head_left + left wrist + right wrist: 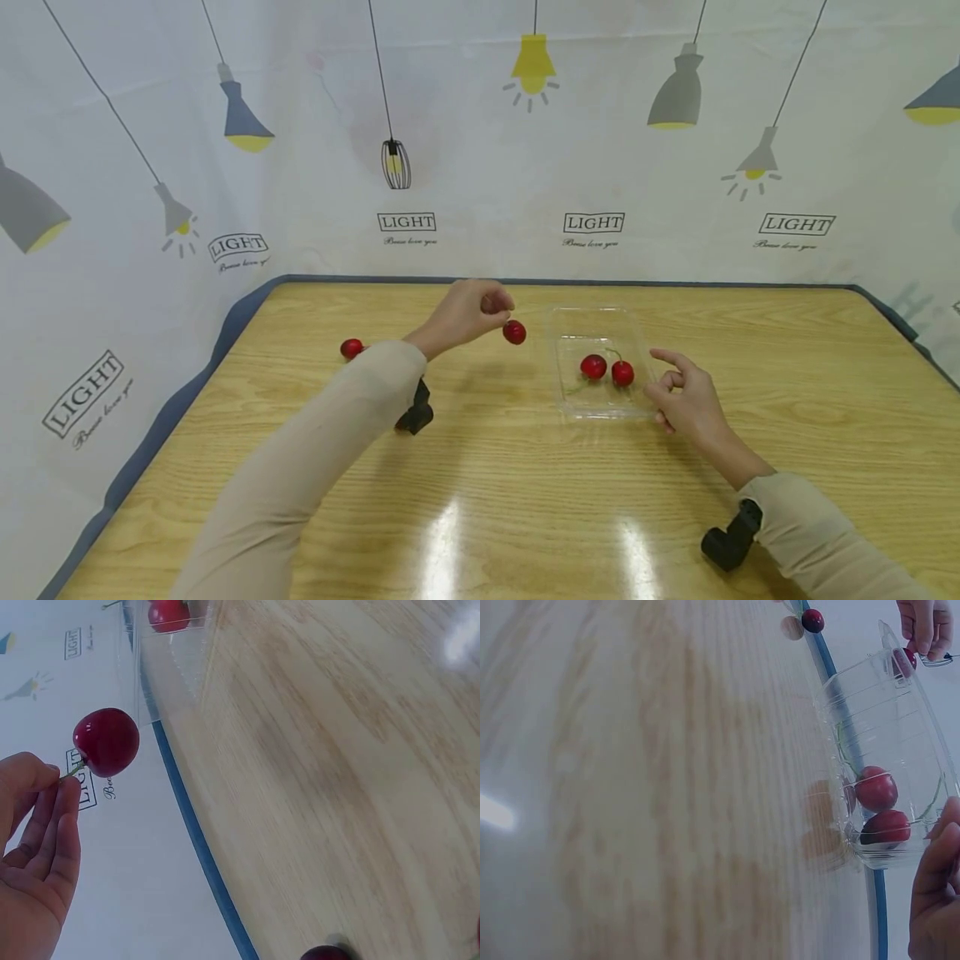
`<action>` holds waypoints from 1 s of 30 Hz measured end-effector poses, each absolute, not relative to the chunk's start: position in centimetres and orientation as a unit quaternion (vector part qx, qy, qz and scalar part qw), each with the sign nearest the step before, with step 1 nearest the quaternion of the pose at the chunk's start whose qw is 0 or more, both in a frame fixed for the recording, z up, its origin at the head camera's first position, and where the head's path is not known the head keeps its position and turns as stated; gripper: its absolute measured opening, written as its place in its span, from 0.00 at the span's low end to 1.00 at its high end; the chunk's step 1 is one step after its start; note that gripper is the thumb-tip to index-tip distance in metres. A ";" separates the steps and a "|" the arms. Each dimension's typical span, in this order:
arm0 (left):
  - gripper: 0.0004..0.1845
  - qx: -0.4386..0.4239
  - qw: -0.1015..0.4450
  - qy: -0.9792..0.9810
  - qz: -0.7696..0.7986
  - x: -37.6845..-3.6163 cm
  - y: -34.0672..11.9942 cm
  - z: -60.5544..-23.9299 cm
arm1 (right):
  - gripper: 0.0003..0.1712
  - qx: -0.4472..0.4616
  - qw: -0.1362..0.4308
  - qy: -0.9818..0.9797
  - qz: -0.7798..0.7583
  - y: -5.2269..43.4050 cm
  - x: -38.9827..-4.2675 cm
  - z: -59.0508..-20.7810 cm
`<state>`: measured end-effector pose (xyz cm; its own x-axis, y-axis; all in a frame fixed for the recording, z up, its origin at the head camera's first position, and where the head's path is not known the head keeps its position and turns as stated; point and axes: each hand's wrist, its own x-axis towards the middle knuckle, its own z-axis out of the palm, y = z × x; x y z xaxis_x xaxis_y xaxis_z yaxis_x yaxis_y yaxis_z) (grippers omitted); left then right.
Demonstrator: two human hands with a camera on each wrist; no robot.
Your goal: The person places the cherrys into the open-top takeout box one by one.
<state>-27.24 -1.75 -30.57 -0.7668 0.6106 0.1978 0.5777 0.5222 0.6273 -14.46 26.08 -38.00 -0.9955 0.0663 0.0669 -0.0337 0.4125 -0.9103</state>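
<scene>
My left hand (495, 307) is raised above the table and pinches the stem of a red cherry (513, 332), which hangs just left of a clear plastic tray (568, 392). In the left wrist view the held cherry (106, 741) dangles from the fingertips (46, 784). Two cherries (593, 367) (622, 373) lie in the tray; the right wrist view shows them (876, 789) (889, 827) through the tray wall (870, 712). My right hand (666, 382) rests at the tray's near right corner, index finger stretched out, other fingers loosely curled, holding nothing.
One more cherry (351, 348) lies on the wooden table (480, 500) at the far left, by my left sleeve. A printed white cloth backs the table on the far and left sides. Black camera mounts (415, 412) (731, 542) sit on both wrists.
</scene>
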 end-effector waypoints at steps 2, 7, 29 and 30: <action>0.04 0.341 0.026 0.873 0.349 -27.2 -1.5 -30.3 | 0.31 -0.012 0.046 -0.839 0.542 26.1 -14.5 -38.0; 0.04 0.345 0.031 0.867 0.357 -27.3 -0.6 -29.7 | 0.31 -0.015 0.046 -0.841 0.539 26.0 -14.4 -37.9; 0.04 0.392 0.019 0.854 0.342 -27.0 3.2 -28.8 | 0.31 -0.014 0.045 -0.840 0.541 25.9 -14.5 -38.0; 0.04 0.393 0.019 0.854 0.339 -27.0 3.4 -28.7 | 0.31 -0.013 0.044 -0.840 0.541 26.0 -14.5 -37.9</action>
<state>-27.03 3.38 -28.71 -0.6902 0.6848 0.2338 0.6586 0.4607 0.5950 -14.48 25.95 -37.94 -0.9958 0.0700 0.0590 -0.0248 0.4134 -0.9102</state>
